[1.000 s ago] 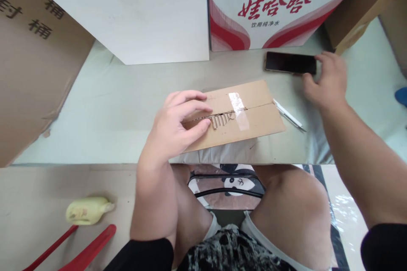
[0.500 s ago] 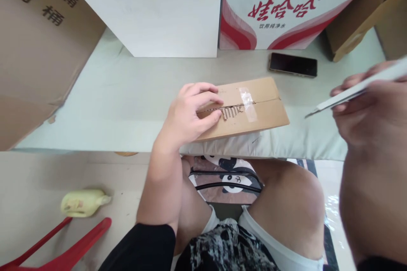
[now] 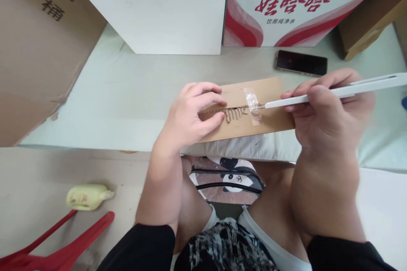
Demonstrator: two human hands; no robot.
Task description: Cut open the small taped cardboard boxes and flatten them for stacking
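Note:
A small brown cardboard box [image 3: 273, 120] lies at the front edge of the cloth-covered surface. Its top seam is torn near the middle, baring corrugated ridges, and a strip of clear tape [image 3: 252, 106] crosses the seam. My left hand [image 3: 193, 112] holds the box's left end from above, its fingertips and thumb on the top by the tear. Pinched in my right hand [image 3: 333, 110] is a slim white utility knife [image 3: 288, 100]. The knife's thin tip meets the seam just right of the tape; how deep it goes I cannot tell.
Behind the box stand a plain white box [image 3: 178, 12] and a red-and-white carton [image 3: 286, 8]. A phone [image 3: 301, 62] lies at the back right. Large brown cartons flank both sides. On the floor are a yellow bottle [image 3: 87, 197] and red legs [image 3: 85, 237].
My right hand has swung left with the utility knife, from beyond the box's right end onto its taped seam. My left hand stays on the box.

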